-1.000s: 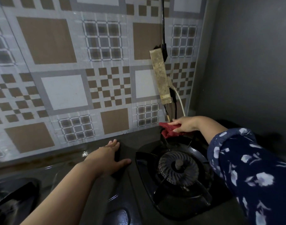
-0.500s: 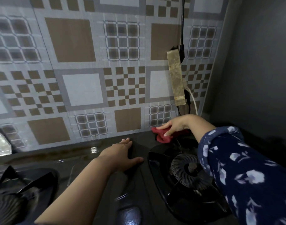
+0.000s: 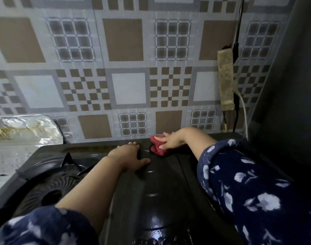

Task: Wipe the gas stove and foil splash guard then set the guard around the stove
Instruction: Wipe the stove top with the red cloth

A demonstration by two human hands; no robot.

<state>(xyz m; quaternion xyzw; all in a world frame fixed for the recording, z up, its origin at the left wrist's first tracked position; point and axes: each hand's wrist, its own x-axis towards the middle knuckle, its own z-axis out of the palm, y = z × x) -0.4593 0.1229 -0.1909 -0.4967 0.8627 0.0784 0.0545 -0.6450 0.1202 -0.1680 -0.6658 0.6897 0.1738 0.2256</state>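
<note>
Fingers (image 3: 158,138) press red cloth (image 3: 157,149) on stove (image 3: 168,183); foil guard (image 3: 25,129) left.

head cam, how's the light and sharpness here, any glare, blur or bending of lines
Head view: dim overall, and the dark gas stove carries bright glare streaks down its middle. The tiled wall is fairly sharp but its lines bow from the wide-angle lens. The near sleeves are soft. The foil splash guard at left shines, slightly smeared. The right hand pressing the red cloth looks reasonably clear.
</note>
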